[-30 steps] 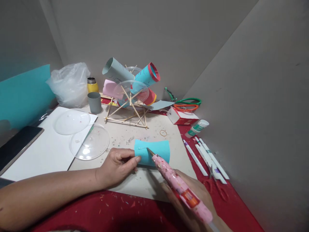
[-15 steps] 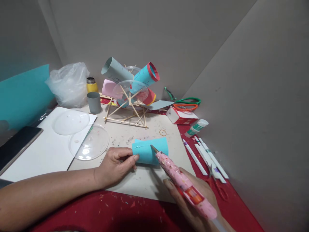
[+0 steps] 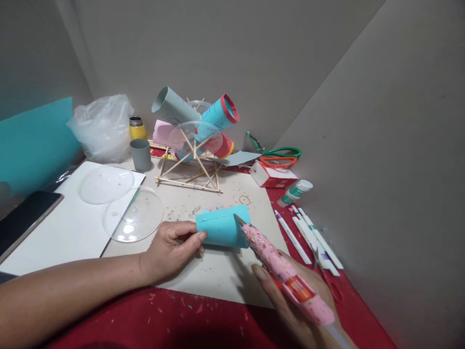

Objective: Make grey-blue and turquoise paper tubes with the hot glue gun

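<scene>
A blue paper tube (image 3: 221, 229) lies on its side above the pale board, with a thin line of clear glue along its top. My left hand (image 3: 174, 249) pinches the tube's left end between thumb and fingers. In my right hand (image 3: 298, 295) is a pink glue gun (image 3: 271, 257) with an orange-red panel; its metal tip meets the tube's upper surface near the right end. Behind them stands a stick frame (image 3: 189, 183) bearing clear plastic discs and several coloured paper tubes, among them a blue one with a red rim (image 3: 214, 116).
Clear lids (image 3: 136, 215) and a phone (image 3: 25, 218) lie at the left. A grey cup (image 3: 141, 156), yellow bottle (image 3: 137, 130) and plastic bag (image 3: 103, 128) stand behind. Along the right are a box (image 3: 272, 175), glue sticks (image 3: 296, 192), markers (image 3: 292, 237) and scissors (image 3: 327, 271).
The glue gun's tip has moved right along the tube, and the glue line now reaches further right. My left hand and the tube have shifted slightly left in view.
</scene>
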`<state>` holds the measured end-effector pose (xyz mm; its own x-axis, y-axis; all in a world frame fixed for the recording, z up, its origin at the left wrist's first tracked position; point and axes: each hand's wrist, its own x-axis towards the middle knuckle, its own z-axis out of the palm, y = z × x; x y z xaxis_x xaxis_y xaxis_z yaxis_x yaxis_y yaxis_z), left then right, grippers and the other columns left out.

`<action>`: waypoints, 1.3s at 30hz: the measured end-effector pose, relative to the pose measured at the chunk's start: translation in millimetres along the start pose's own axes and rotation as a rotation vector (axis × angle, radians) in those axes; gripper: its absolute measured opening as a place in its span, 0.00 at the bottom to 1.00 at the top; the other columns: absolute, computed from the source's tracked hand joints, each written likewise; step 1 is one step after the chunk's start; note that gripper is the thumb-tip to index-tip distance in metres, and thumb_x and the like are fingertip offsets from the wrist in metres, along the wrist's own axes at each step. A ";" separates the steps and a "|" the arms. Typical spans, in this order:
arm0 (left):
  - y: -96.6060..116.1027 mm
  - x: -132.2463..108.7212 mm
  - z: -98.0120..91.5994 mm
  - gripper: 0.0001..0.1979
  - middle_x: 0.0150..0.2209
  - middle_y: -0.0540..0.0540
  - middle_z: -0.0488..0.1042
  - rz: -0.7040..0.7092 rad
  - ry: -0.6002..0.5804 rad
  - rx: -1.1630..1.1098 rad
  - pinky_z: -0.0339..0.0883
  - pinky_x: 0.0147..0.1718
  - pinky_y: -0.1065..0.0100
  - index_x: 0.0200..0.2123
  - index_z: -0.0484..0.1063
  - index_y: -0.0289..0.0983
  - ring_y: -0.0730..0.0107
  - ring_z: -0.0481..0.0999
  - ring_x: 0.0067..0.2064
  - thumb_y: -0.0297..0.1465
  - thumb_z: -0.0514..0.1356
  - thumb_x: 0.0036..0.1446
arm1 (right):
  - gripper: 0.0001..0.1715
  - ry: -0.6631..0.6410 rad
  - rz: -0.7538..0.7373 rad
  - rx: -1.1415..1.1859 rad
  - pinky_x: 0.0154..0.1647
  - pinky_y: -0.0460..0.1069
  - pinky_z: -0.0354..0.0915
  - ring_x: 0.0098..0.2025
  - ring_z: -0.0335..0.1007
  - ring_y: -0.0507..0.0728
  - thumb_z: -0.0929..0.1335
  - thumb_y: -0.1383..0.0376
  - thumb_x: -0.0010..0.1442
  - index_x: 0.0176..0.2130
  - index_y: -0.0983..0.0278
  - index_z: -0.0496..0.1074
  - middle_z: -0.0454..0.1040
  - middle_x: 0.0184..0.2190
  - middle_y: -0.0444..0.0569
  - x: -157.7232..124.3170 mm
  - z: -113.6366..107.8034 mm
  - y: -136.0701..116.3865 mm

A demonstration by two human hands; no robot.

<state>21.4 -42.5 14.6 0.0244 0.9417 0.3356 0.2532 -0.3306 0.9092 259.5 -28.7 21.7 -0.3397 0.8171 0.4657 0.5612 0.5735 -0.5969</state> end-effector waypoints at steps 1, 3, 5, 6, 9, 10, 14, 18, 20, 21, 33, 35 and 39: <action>0.2 0.0 0.0 0.13 0.20 0.46 0.77 0.002 0.002 -0.001 0.66 0.23 0.75 0.27 0.76 0.32 0.75 0.72 0.22 0.30 0.58 0.61 | 0.11 -0.007 0.007 -0.016 0.22 0.46 0.66 0.23 0.72 0.55 0.66 0.58 0.62 0.31 0.58 0.75 0.71 0.19 0.45 -0.3 -0.5 -1.2; 0.8 0.0 -0.2 0.13 0.20 0.46 0.77 0.004 0.005 0.000 0.66 0.23 0.75 0.26 0.76 0.32 0.75 0.72 0.22 0.30 0.58 0.61 | 0.11 -0.008 0.023 -0.034 0.21 0.46 0.65 0.21 0.70 0.54 0.66 0.59 0.62 0.31 0.59 0.74 0.71 0.18 0.44 -0.9 -0.7 -2.9; 1.3 -0.1 -0.5 0.13 0.20 0.46 0.77 0.000 0.005 0.004 0.66 0.23 0.75 0.26 0.76 0.32 0.75 0.72 0.22 0.30 0.58 0.61 | 0.10 0.003 0.034 -0.041 0.21 0.46 0.64 0.21 0.69 0.54 0.67 0.60 0.62 0.30 0.59 0.74 0.70 0.18 0.43 -0.8 -1.0 -3.7; 1.6 -0.1 -0.7 0.13 0.20 0.46 0.77 -0.002 0.006 0.003 0.66 0.23 0.75 0.26 0.76 0.33 0.75 0.73 0.22 0.31 0.58 0.61 | 0.10 0.001 0.039 -0.039 0.21 0.46 0.65 0.21 0.70 0.54 0.67 0.60 0.62 0.30 0.59 0.74 0.70 0.18 0.44 -0.3 -1.4 -4.0; 1.9 -0.3 -0.8 0.13 0.21 0.46 0.77 -0.014 0.005 0.002 0.67 0.23 0.75 0.26 0.76 0.33 0.74 0.73 0.23 0.31 0.58 0.61 | 0.12 -0.022 0.057 -0.029 0.22 0.47 0.66 0.21 0.69 0.55 0.66 0.59 0.62 0.28 0.58 0.74 0.71 0.19 0.44 2.1 -3.7 -5.2; 1.9 -0.4 -0.7 0.13 0.21 0.46 0.77 -0.019 0.007 0.003 0.67 0.23 0.74 0.27 0.76 0.33 0.74 0.73 0.23 0.31 0.58 0.61 | 0.12 -0.034 0.061 -0.026 0.22 0.48 0.66 0.20 0.69 0.55 0.67 0.59 0.62 0.28 0.58 0.73 0.71 0.19 0.44 3.0 -4.7 -5.8; 1.4 -0.9 -0.3 0.13 0.21 0.46 0.77 -0.030 0.017 0.005 0.68 0.23 0.74 0.27 0.77 0.33 0.73 0.74 0.23 0.32 0.58 0.61 | 0.09 -0.033 0.077 -0.028 0.21 0.48 0.65 0.19 0.68 0.55 0.67 0.59 0.61 0.30 0.57 0.73 0.71 0.19 0.44 5.6 -8.1 -8.3; 1.7 -1.0 -0.7 0.13 0.21 0.45 0.77 -0.036 0.022 -0.009 0.69 0.24 0.73 0.29 0.77 0.33 0.72 0.75 0.23 0.33 0.58 0.61 | 0.08 0.002 0.098 -0.048 0.21 0.48 0.66 0.20 0.69 0.55 0.67 0.59 0.61 0.30 0.57 0.73 0.72 0.20 0.45 4.8 -8.6 -9.2; 2.5 -0.6 -1.0 0.13 0.21 0.45 0.77 -0.033 0.021 -0.011 0.69 0.24 0.73 0.28 0.77 0.33 0.72 0.75 0.23 0.32 0.58 0.61 | 0.08 0.008 0.100 -0.033 0.21 0.48 0.67 0.20 0.69 0.56 0.67 0.59 0.61 0.33 0.57 0.75 0.72 0.20 0.45 4.0 -8.3 -9.6; 3.0 -0.3 -1.0 0.13 0.21 0.45 0.77 -0.033 0.021 -0.012 0.69 0.24 0.74 0.28 0.77 0.33 0.72 0.75 0.23 0.32 0.58 0.61 | 0.08 0.006 0.108 -0.019 0.22 0.48 0.68 0.21 0.70 0.56 0.67 0.58 0.61 0.35 0.57 0.76 0.73 0.21 0.45 3.7 -8.1 -10.1; 1.3 -1.0 -1.2 0.12 0.21 0.45 0.77 -0.039 0.022 -0.009 0.69 0.23 0.73 0.29 0.77 0.32 0.72 0.75 0.23 0.32 0.58 0.61 | 0.09 -0.046 0.173 0.062 0.18 0.45 0.67 0.18 0.68 0.54 0.67 0.58 0.60 0.33 0.57 0.76 0.74 0.21 0.44 8.9 -11.2 -7.2; 0.1 -1.9 -1.2 0.12 0.22 0.45 0.77 -0.038 0.024 -0.012 0.70 0.24 0.73 0.31 0.77 0.32 0.72 0.75 0.23 0.33 0.58 0.61 | 0.10 -0.024 0.175 0.047 0.19 0.45 0.67 0.19 0.68 0.54 0.67 0.57 0.60 0.32 0.58 0.75 0.74 0.21 0.44 10.2 -11.9 -7.7; 0.0 -3.1 -2.4 0.12 0.22 0.45 0.78 -0.042 0.035 -0.027 0.71 0.24 0.72 0.30 0.77 0.33 0.71 0.77 0.24 0.33 0.58 0.61 | 0.13 0.030 0.220 -0.019 0.22 0.47 0.67 0.23 0.72 0.56 0.67 0.56 0.61 0.38 0.61 0.78 0.77 0.25 0.47 15.3 -11.8 4.0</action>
<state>19.0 -45.6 14.2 -0.0196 0.9522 0.3050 0.2276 -0.2927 0.9287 265.5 -14.7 34.1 -0.1850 0.9203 0.3447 0.6339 0.3798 -0.6737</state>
